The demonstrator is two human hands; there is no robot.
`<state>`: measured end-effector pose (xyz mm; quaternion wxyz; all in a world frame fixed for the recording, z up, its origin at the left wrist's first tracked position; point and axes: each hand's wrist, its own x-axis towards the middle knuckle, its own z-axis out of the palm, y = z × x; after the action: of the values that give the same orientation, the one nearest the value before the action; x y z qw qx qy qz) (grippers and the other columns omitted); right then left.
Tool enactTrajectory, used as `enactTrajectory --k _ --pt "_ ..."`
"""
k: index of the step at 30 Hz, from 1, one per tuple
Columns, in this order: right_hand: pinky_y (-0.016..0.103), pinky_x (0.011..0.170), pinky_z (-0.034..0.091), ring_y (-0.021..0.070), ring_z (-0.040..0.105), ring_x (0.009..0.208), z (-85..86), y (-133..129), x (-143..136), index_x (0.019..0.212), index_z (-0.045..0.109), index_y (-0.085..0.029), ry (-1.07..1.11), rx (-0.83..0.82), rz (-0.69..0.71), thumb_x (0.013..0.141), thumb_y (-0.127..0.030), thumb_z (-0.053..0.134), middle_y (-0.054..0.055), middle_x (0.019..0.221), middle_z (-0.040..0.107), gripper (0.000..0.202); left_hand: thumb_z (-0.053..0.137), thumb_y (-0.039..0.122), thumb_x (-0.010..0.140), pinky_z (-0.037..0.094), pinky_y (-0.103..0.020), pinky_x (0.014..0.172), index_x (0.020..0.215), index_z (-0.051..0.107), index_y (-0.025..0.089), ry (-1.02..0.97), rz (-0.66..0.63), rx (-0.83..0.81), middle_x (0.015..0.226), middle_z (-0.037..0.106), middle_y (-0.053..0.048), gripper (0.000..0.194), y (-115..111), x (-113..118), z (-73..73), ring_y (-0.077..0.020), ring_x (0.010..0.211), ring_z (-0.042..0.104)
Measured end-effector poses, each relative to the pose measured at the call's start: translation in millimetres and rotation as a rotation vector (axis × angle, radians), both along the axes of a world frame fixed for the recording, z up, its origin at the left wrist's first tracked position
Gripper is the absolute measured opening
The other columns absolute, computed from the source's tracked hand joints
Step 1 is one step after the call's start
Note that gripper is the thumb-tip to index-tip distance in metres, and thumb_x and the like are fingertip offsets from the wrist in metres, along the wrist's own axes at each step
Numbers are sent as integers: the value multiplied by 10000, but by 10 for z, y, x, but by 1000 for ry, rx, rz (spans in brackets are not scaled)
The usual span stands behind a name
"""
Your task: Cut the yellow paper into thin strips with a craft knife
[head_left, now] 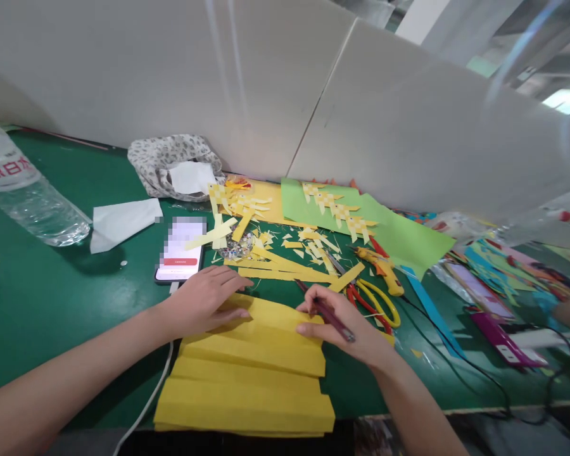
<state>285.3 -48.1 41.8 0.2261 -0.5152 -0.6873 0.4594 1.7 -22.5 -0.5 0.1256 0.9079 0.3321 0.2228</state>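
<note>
Pleated yellow paper (247, 361) lies in front of me, its near edge at the table's front edge. On the upper left part of it rests my left hand (213, 301), fingers stretched out and thumb apart. My right hand (332, 320) is closed around a dark red pen (330, 316), tip pointing up and left. Its thumb and finger touch the paper's upper right edge. Beyond the paper lie yellow strips (285, 269) and small scraps. Scissors with red handles (368, 304) and a yellow-handled tool (384, 301) lie beside my right hand.
A phone (180, 247) with a white cable sits left of the scraps. A large water bottle (33, 190) stands at left, near a patterned cloth bag (171, 158). Woven yellow fish shapes (335, 206) lie on green paper (408, 231). A corded yellow glue gun (382, 266) is at right.
</note>
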Motion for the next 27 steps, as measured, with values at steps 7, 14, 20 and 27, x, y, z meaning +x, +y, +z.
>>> enactTrajectory --k 7,14,20,27 --pt "410 895 473 228 650 894 354 76 74 805 482 -256 101 934 -738 709 -223 769 17 879 630 305 509 239 919 474 -350 833 1184 491 198 -461 425 216 1204 541 -111 269 -23 -26 133 -236 1128 510" --pt "421 805 537 212 699 798 -87 42 -142 784 398 -263 54 803 -222 820 -139 590 33 829 706 231 261 427 987 470 -295 622 872 562 190 -563 281 -592 880 645 -41 400 5 -22 114 -173 790 608" --pt "410 799 541 207 697 811 -395 27 75 802 393 -260 23 539 -63 848 -138 507 27 814 682 174 508 521 869 518 -273 573 892 412 219 -765 446 -865 782 554 17 317 65 27 65 -161 752 614" --pt "444 865 509 231 687 927 -521 46 206 805 402 -250 -113 514 -30 810 -73 458 39 877 686 186 698 355 726 459 -219 531 850 328 236 -708 414 -862 704 503 78 408 87 32 -21 -102 615 577"
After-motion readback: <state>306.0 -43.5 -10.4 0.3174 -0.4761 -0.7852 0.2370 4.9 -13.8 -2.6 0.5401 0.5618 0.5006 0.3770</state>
